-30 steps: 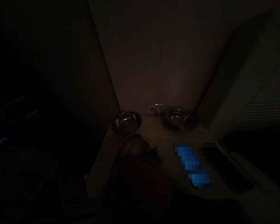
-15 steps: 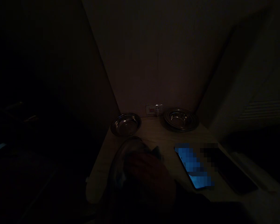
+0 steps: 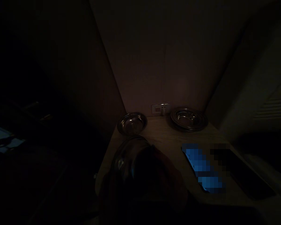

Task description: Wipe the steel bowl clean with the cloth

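Note:
In the dim light a shiny metal bowl [image 3: 120,163] is held up, tilted, over the near left part of the table. My left hand [image 3: 105,191], barely visible in the dark, grips its left edge. At the bowl's right side is my right hand [image 3: 172,179], its fingers curled around a dark cloth [image 3: 146,162] that lies against the metal. Shadow hides most of the fingers and the lower part of the bowl.
Behind stands another metal bowl [image 3: 132,123], with stacked metal plates [image 3: 189,119] to its right. A lit phone [image 3: 202,168] and a dark flat object [image 3: 250,175] lie on the wooden table [image 3: 158,132]. A wall socket [image 3: 160,108] holds a plug.
My right hand has moved from over the bowl's face towards its right side, with the cloth. More of the shiny metal shows. The view has shifted slightly left.

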Action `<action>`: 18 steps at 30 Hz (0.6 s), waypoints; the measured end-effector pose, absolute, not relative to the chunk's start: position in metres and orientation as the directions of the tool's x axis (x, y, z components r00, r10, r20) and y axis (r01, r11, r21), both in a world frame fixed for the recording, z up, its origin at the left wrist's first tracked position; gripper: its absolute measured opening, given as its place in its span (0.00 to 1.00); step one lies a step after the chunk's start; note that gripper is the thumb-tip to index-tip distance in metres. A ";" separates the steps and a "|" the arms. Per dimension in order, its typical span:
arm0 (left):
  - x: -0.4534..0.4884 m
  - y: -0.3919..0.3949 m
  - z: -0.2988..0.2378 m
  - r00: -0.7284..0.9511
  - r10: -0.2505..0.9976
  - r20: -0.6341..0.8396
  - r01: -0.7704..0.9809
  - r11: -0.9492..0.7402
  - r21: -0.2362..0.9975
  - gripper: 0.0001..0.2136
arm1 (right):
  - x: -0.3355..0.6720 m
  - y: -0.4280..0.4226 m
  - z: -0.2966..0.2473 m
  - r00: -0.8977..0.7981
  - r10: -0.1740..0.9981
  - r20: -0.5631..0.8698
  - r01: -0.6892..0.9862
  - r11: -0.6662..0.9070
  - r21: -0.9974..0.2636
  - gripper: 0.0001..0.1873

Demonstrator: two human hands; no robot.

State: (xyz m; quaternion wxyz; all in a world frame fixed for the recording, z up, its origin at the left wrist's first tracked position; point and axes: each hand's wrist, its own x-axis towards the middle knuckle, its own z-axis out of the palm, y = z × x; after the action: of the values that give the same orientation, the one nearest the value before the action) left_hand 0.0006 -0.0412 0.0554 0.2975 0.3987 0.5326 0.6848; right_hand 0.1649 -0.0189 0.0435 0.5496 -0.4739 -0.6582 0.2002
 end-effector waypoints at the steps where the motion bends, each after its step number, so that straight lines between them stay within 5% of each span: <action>1: 0.001 -0.041 0.056 -0.499 0.836 0.230 0.030 -0.249 0.968 0.14 | 0.164 -0.019 0.044 0.059 0.843 0.534 0.412 0.466 -0.783 0.21; 5: 0.006 -0.037 0.057 -0.482 0.842 0.242 0.063 -0.243 0.968 0.16 | 0.156 -0.022 0.052 0.038 0.800 0.598 0.482 0.509 -0.713 0.22; 10: 0.008 -0.038 0.058 -0.464 0.849 0.255 0.085 -0.244 0.966 0.16 | 0.146 -0.026 0.061 -0.196 0.628 0.753 0.561 0.702 -0.440 0.23; 15: 0.010 -0.043 0.058 -0.453 0.851 0.267 0.094 -0.252 0.963 0.16 | 0.151 -0.012 0.064 -0.154 0.650 0.744 0.594 0.662 -0.456 0.25; 18: 0.010 -0.044 0.058 -0.448 0.853 0.270 0.094 -0.255 0.962 0.15 | 0.152 -0.008 0.069 -0.266 0.599 0.756 0.569 0.730 -0.379 0.24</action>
State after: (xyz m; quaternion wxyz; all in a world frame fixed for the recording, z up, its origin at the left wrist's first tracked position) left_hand 0.0099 -0.0437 0.0584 0.2879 0.4397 0.5380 0.6591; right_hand 0.1521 -0.0076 0.0686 0.4821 -0.3670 -0.7954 0.0155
